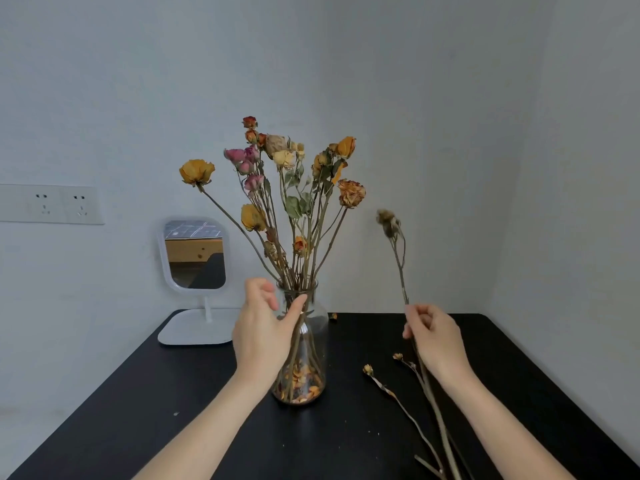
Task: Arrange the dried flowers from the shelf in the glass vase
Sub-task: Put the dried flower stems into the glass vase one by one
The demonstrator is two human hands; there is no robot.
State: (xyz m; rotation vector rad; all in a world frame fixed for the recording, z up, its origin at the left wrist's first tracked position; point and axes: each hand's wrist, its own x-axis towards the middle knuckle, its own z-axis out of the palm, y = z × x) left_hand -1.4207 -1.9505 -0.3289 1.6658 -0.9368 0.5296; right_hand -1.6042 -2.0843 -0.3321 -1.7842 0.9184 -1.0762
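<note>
**Two hands at a vase of dried flowers**

Head view: at centre frame a glass vase (pixel 317 327) stands on a black table (pixel 173 393), well back from the near edge. It holds a wide spread of dried flowers (pixel 287 174). The left hand (pixel 263 327) wraps thumb and fingers round the vase neck. Right of centre, apart from the vase, the right hand (pixel 433 337) pinches a single dried stem (pixel 398 258) upright. Loose stems (pixel 398 400) lie toward the lower right. A white mirror (pixel 195 254) stands at the table's back left edge.
</note>
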